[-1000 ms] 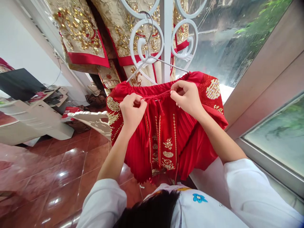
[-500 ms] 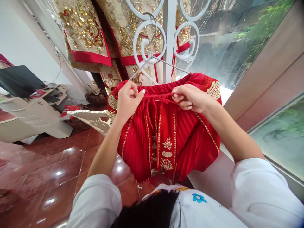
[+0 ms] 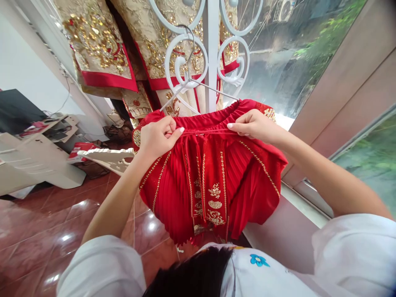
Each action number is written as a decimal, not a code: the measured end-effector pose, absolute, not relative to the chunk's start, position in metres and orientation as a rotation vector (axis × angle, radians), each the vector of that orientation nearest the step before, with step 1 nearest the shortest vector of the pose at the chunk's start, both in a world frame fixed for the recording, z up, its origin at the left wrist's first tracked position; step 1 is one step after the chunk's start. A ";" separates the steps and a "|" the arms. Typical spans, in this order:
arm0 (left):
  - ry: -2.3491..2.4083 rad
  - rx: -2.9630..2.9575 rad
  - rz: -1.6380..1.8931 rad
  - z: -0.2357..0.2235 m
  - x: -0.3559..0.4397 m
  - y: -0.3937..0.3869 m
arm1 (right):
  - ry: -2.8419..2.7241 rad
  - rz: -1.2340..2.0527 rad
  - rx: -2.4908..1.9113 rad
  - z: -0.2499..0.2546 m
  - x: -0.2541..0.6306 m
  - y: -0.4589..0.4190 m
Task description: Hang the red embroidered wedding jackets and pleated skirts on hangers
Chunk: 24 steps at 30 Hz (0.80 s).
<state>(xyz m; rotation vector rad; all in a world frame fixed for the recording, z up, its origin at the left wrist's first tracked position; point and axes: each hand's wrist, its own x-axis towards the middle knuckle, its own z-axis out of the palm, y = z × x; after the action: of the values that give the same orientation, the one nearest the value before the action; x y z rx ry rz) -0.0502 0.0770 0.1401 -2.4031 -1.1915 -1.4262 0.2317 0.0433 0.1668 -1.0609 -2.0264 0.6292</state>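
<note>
A red pleated skirt [image 3: 216, 177] with gold embroidery hangs in front of me from a wire hanger [image 3: 213, 87]. Its gathered waistband [image 3: 206, 119] spans the top. Across the waist runs a thin red drawstring [image 3: 206, 131], pulled fairly straight between my hands. My left hand [image 3: 157, 138] is closed on the string at the left, thumb pointing inward. At the right, my right hand [image 3: 252, 128] pinches the string between thumb and fingers. Where the cords cross in the middle is hard to make out.
A white scrollwork metal frame [image 3: 212, 53] holds the hanger, with cream and gold sequined garments [image 3: 99, 45] behind it. A window [image 3: 272, 53] lies to the right. On the left are a carved white chair back [image 3: 108, 156], a white desk [image 3: 40, 161] and a dark monitor [image 3: 20, 110].
My hands have moved apart, drawing the drawstring longer and straighter across the waistband. The view has shifted slightly, so the skirt and frame appear further left.
</note>
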 end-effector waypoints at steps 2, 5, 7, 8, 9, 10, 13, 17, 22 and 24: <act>-1.170 -2.399 -1.429 0.140 -0.055 0.076 | -2.019 0.581 -1.099 0.164 0.235 0.040; -1.026 -2.334 -1.673 0.146 -0.081 0.079 | -1.930 0.339 -1.150 0.168 0.243 0.029; -0.967 -2.267 -1.695 0.153 -0.105 0.085 | -1.789 -0.006 -1.117 0.174 0.253 0.025; -0.976 -2.299 -1.635 0.156 -0.116 0.089 | -1.747 -0.196 -1.078 0.176 0.258 0.027; -1.014 -2.375 -1.539 0.158 -0.124 0.094 | -1.751 -0.357 -1.041 0.178 0.262 0.030; -1.072 -2.464 -1.441 0.159 -0.130 0.098 | -1.803 -0.468 -1.017 0.178 0.266 0.036; -1.212 -2.579 -1.396 0.155 -0.132 0.107 | -2.001 -0.502 -1.044 0.173 0.267 0.058; -1.172 -2.417 -1.698 0.155 -0.124 0.117 | -1.852 -0.385 -1.049 0.163 0.258 0.079; -1.204 -2.411 -1.959 0.179 -0.131 0.127 | -1.712 -0.018 -1.071 0.174 0.265 0.110; -1.198 -2.403 -1.964 0.185 -0.129 0.120 | -1.803 0.287 -1.082 0.181 0.273 0.125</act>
<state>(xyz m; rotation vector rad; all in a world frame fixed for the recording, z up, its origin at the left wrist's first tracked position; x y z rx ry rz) -0.1289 0.1197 0.1853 -2.4030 -1.1980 -1.9644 0.2725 0.1247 0.1809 -1.0818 -1.8025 0.2866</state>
